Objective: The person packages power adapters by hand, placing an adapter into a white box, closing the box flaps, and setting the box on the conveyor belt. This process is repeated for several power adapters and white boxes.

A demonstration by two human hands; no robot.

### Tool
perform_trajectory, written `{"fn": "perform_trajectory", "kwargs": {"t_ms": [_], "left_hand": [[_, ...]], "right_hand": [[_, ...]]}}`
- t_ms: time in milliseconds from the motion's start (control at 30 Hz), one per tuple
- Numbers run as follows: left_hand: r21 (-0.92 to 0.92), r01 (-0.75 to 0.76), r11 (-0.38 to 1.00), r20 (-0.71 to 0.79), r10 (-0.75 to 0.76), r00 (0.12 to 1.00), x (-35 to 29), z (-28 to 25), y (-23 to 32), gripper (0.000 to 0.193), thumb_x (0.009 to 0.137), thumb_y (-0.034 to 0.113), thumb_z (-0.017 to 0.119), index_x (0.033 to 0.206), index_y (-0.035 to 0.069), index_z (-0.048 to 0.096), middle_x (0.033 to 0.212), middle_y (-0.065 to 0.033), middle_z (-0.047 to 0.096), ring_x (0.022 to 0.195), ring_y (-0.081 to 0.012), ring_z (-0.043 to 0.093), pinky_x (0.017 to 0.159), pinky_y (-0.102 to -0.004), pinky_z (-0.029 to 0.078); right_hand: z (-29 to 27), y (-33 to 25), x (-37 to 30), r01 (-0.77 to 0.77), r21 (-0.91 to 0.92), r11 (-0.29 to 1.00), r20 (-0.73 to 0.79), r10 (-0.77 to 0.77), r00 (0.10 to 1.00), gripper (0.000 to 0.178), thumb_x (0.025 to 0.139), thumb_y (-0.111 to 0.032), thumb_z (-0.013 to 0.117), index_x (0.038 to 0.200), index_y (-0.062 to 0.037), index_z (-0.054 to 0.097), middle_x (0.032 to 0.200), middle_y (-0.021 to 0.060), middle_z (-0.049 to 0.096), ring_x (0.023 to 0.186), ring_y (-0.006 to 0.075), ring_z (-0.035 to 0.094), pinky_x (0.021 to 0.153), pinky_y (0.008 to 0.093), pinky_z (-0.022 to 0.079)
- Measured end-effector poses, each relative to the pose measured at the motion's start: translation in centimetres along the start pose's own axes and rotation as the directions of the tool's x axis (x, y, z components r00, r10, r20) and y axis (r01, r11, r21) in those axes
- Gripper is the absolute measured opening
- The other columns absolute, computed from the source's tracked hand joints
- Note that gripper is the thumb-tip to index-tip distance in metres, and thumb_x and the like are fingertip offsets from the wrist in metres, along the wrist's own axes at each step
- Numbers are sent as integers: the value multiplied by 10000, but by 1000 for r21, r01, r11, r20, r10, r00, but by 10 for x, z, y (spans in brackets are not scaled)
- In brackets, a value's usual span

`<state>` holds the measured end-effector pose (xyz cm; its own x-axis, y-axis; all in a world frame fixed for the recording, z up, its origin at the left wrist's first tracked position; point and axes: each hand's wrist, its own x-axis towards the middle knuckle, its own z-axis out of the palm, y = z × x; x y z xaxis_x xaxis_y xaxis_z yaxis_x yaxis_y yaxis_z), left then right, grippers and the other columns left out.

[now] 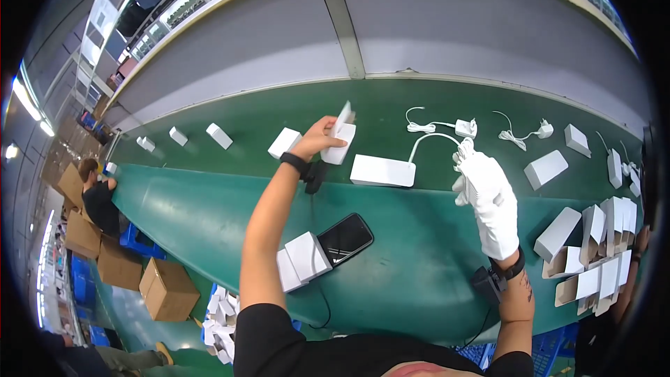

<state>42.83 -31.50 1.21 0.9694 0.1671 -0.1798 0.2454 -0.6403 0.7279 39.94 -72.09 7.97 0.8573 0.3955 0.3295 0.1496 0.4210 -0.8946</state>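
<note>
- While the bare left hand (317,138) pinches a small white cardboard box with a raised flap (338,153), the right hand (486,199), in a white fabric glove, pinches a bundled white cable (465,146)
- From that bundle the cable arcs to the corner of a long white rectangular box (382,172), lying between the hands
- Just beyond the glove, a white plug adapter (465,128) rests on the dark green surface (258,113)
- Nearer the body lies a black rounded-corner phone (347,239)

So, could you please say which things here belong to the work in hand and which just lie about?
Likely in use:
open box in left hand
cable in right hand
chargers
white boxes

Likely lying about:
phone
brown cartons
</note>
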Motion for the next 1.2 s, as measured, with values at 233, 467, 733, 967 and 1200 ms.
{"fn": "perform_trajectory", "kwargs": {"t_ms": [233, 467, 733, 967, 1200], "left_hand": [[-645, -168, 745, 252, 415, 875, -110, 66, 89, 844, 627, 98, 819, 1346, 58, 378, 1292, -66, 462, 1224, -199, 431, 1038, -339, 339], [-462, -430, 776, 290, 590, 753, -128, 155, 120, 820, 580, 139, 844, 1290, 57, 443, 1243, -76, 503, 1186, -222, 464, 1016, -353, 359], [-296, -491, 819, 212, 557, 803, -131, 204, 123, 801, 586, 212, 855, 1257, 35, 455, 1203, -108, 530, 1134, -220, 507, 992, -342, 388], [-189, -561, 806, 138, 587, 797, -129, 207, 136, 793, 561, 236, 853, 1219, 27, 462, 1125, -147, 549, 1050, -297, 546, 914, -363, 433], [-141, -505, 852, 109, 520, 847, -123, 175, 141, 781, 602, 212, 835, 1251, 29, 441, 1167, -128, 542, 1071, -238, 548, 932, -341, 431]], "right_hand": [[10, -20, -28, -222, 17, 975, 113, 219, 969, 443, 823, -201, 677, 1192, -3, 534, 934, 100, 630, 729, 140, 582, 703, 267, 467], [-15, -26, -28, 61, -765, 641, 447, 461, 767, 435, 742, -218, 702, 1070, 37, 576, 973, 184, 635, 765, 260, 636, 650, 290, 501], [-46, 6, -46, 541, -776, 325, 589, 65, 806, 209, 763, -157, 623, 941, -48, 635, 900, 163, 642, 761, 327, 637, 641, 378, 515], [-56, 0, -23, 507, -693, 512, 685, 249, 685, 175, 762, -151, 623, 900, -45, 641, 865, 153, 639, 757, 335, 635, 655, 377, 524], [-51, 18, 3, 605, -658, 449, 673, -10, 740, 260, 755, -172, 681, 987, -58, 655, 945, 137, 652, 789, 299, 648, 714, 351, 529]]}}
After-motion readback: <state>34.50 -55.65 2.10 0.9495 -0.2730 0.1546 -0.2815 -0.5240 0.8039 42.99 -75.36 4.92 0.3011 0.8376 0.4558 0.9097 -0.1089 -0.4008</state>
